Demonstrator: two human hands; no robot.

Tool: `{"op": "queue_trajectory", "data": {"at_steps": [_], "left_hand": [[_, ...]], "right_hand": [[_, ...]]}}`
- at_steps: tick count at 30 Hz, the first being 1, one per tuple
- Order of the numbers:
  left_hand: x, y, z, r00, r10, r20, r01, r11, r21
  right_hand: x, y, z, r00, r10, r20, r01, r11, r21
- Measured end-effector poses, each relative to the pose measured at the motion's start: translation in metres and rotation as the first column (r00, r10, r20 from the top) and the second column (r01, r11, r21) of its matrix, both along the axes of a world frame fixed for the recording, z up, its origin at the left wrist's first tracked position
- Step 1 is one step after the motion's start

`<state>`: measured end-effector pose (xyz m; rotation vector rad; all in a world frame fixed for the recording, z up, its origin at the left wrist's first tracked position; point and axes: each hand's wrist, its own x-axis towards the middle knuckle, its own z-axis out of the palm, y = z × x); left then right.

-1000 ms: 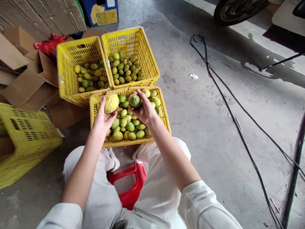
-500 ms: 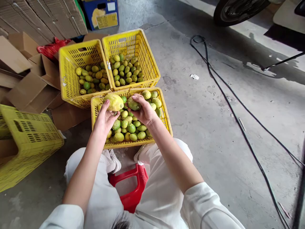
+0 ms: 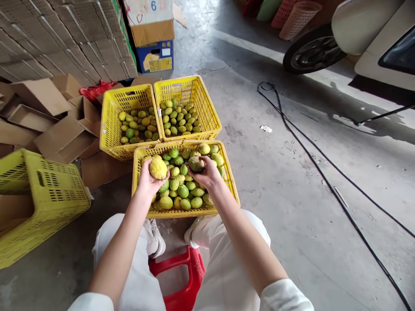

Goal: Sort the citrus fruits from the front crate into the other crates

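**Two hands, each holding a fruit, above the nearest of three yellow crates**

From left to right. An overturned yellow crate lies at the left edge on the concrete floor, with loose cardboard boxes behind it and a stack of flattened cartons against the far left. Between this crate and the near crate runs a strip of bare floor.

Two crates stand side by side farther off: the far left crate and the far right crate, their adjoining walls touching, both partly filled with green and yellow fruit. The near crate's far rim abuts them; its near rim lies just ahead of the person's knees, above a red stool.

The left hand has its fingers curled from below around a yellow fruit, held over the near crate's left half, just inside the left wall. The right hand has fingers and thumb closed about a greenish-brown fruit, over the crate's centre-right. The two fruits are near each other but apart, both clear of the heap of fruit beneath.

To the right of the crates the floor is open up to black cables that run diagonally across it; a scooter wheel stands at the upper right, well apart.
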<state>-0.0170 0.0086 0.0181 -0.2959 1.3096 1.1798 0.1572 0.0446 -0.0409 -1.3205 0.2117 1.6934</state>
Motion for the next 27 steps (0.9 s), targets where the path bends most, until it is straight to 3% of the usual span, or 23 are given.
{"op": "queue_trajectory", "data": {"at_steps": [6,9,12,16,19,22,25,27], "left_hand": [[-0.003,0.000,-0.001,0.996,0.060,-0.063,-0.065,0.994,-0.091],[-0.005,-0.001,0.000,0.996,0.072,-0.052,-0.076,0.995,-0.070],[-0.008,-0.003,-0.001,0.996,0.068,-0.056,-0.071,0.996,-0.055],[-0.011,-0.003,-0.004,0.996,0.066,-0.061,-0.070,0.996,-0.057],[-0.012,-0.002,-0.006,0.996,0.073,-0.055,-0.076,0.996,-0.054],[-0.012,0.000,-0.010,0.996,0.082,-0.041,-0.084,0.995,-0.053],[-0.008,0.003,-0.019,0.994,0.102,-0.027,-0.103,0.992,-0.071],[-0.005,0.004,-0.027,0.994,0.109,-0.027,-0.111,0.987,-0.112]], "right_hand": [[-0.003,0.001,-0.006,0.996,-0.043,-0.075,0.038,0.997,-0.068],[-0.006,0.005,0.001,0.987,-0.021,-0.159,0.049,0.983,0.179],[-0.005,0.009,0.015,0.981,-0.006,-0.195,0.094,0.890,0.445],[-0.003,0.011,0.033,0.966,-0.047,-0.252,0.179,0.830,0.528],[-0.001,0.012,0.035,0.962,-0.064,-0.265,0.199,0.832,0.518],[0.004,0.016,0.024,0.953,-0.155,-0.258,0.262,0.850,0.457],[0.014,0.021,0.005,0.960,-0.256,-0.112,0.275,0.938,0.211],[0.020,0.022,-0.007,0.966,-0.259,-0.015,0.260,0.964,0.050]]}}
